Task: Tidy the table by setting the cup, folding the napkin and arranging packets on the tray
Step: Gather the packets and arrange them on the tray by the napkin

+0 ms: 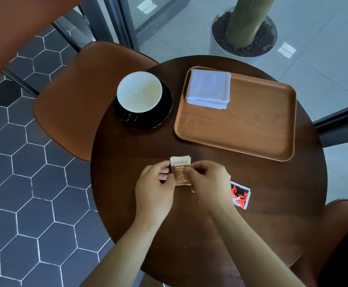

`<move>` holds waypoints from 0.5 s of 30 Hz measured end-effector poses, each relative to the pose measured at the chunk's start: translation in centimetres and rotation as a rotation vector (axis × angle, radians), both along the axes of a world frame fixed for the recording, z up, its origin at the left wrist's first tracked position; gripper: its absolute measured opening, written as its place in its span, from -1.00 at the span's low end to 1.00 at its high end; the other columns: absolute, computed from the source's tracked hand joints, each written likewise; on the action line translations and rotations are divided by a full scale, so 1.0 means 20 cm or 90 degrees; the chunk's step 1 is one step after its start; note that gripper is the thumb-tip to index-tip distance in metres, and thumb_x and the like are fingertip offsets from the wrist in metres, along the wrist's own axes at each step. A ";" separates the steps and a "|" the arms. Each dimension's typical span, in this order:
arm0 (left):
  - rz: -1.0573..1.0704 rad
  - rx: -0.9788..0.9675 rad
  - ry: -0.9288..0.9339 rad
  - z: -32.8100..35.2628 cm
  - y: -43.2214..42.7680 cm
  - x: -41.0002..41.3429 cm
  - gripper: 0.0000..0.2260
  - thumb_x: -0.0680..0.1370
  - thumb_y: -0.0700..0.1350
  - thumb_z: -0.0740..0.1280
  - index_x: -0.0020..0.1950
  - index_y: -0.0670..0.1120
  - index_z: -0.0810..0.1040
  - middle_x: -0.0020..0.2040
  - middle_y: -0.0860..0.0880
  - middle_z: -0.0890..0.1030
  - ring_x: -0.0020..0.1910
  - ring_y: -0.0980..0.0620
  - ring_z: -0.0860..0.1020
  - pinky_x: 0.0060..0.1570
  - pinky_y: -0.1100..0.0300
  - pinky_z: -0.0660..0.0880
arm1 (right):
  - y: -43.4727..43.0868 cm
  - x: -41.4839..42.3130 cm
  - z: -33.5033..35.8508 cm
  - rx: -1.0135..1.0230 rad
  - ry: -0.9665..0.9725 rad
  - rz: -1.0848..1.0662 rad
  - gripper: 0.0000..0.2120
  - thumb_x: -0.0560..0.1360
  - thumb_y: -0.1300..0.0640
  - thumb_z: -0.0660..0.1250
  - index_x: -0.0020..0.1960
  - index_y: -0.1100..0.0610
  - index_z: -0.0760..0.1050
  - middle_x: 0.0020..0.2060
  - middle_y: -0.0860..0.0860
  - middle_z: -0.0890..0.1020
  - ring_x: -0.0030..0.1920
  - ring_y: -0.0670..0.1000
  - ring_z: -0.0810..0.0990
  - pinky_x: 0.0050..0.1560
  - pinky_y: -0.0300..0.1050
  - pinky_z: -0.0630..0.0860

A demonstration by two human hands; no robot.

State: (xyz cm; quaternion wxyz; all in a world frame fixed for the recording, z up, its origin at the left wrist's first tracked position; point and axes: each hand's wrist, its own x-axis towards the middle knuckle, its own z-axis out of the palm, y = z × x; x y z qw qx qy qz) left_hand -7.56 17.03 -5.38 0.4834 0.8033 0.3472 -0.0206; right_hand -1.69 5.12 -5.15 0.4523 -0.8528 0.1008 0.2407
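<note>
A stack of brown sugar packets (181, 169) sits low over the near part of the round dark table (241, 214). My left hand (155, 188) pinches its left edge and my right hand (208, 183) pinches its right edge. A red and white packet (240, 194) lies on the table just right of my right hand, partly hidden by it. The wooden tray (251, 129) rests at the back right with a folded white napkin (209, 89) in its far left corner. A white cup (139, 91) stands upright on a black saucer (160, 119) left of the tray.
A brown chair (69, 100) stands behind the table on the left, and another chair's edge (342, 241) shows at the near right. A white planter (243, 36) with a trunk stands beyond a glass wall. The floor is dark hexagon tile.
</note>
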 end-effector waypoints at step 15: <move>-0.315 0.554 -0.008 -0.23 0.13 0.09 -0.57 0.64 0.08 0.14 0.44 -0.09 0.42 0.50 -0.24 0.37 0.55 -0.23 0.26 0.51 -0.27 0.15 | -0.08 0.35 0.11 0.117 -0.052 -0.152 -0.90 0.51 0.10 0.47 -0.18 0.07 0.69 -0.61 -0.15 0.51 -0.59 -0.19 0.39 -0.51 -0.30 0.34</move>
